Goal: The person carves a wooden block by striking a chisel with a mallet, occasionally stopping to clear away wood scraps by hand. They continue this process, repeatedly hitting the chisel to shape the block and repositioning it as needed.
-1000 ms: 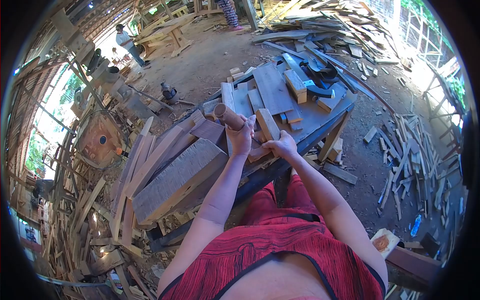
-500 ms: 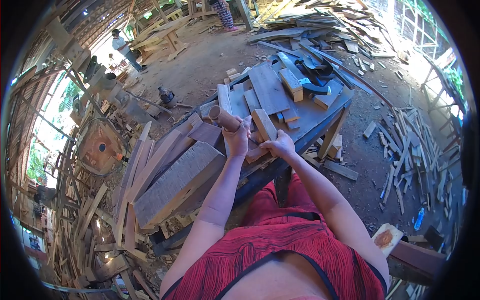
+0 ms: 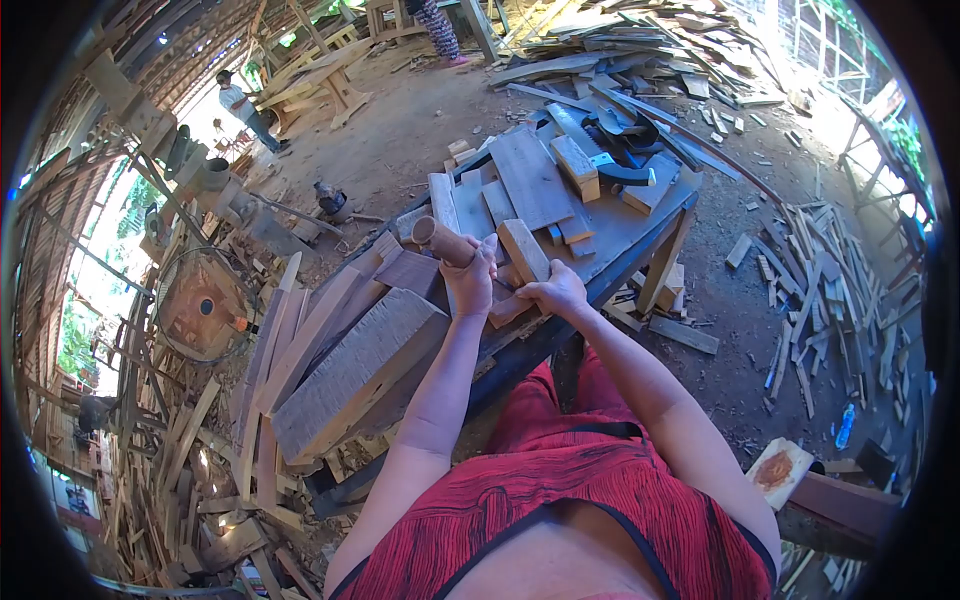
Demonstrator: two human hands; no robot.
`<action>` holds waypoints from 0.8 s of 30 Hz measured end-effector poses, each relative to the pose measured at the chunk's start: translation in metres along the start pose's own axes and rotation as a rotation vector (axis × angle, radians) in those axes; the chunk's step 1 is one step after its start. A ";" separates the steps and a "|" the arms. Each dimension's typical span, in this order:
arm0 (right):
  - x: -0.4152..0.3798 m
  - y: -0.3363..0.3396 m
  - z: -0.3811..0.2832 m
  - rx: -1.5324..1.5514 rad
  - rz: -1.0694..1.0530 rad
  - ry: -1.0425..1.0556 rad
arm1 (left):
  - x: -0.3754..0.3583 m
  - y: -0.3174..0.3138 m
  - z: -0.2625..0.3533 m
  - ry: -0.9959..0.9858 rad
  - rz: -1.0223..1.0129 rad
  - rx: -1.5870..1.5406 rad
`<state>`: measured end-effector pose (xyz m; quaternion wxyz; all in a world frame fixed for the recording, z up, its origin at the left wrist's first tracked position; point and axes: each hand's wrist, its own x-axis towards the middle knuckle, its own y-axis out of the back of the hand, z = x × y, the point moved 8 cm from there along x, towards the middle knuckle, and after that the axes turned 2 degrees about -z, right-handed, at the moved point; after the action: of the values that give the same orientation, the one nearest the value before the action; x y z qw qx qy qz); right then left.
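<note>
My left hand (image 3: 470, 282) is closed around a thick round wooden handle (image 3: 445, 242), whose blunt end points up and to the left. Whatever lies at its other end is hidden by my fingers. Just to the right, my right hand (image 3: 556, 291) grips a small reddish piece of wood (image 3: 510, 309) low over the near edge of the workbench (image 3: 612, 262). A pale rectangular wooden block (image 3: 524, 252) sits right behind my right fingers, its lower end close to them. The two hands are near each other.
Flat boards (image 3: 532, 180) and a handsaw (image 3: 620, 172) lie farther back on the bench. A heavy timber (image 3: 360, 365) and several planks stand at the left. Scrap wood (image 3: 810, 290) covers the floor at right. A person (image 3: 245, 108) is in the far left background.
The view has shifted slightly. Both hands keep the same grips in nearly the same place over the bench.
</note>
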<state>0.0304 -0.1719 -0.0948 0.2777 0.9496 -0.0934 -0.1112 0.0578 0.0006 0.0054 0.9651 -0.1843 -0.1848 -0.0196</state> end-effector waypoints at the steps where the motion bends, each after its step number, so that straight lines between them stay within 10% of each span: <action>1: 0.000 0.000 0.000 0.001 0.000 0.000 | 0.000 0.000 0.000 -0.006 -0.002 0.000; 24: 0.005 -0.001 0.002 -0.028 0.051 0.026 | 0.020 -0.009 0.035 0.114 -0.255 0.020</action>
<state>0.0352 -0.1730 -0.0975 0.2947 0.9443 -0.1127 -0.0930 0.0628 0.0058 0.0460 0.9656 -0.1481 -0.1517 -0.1505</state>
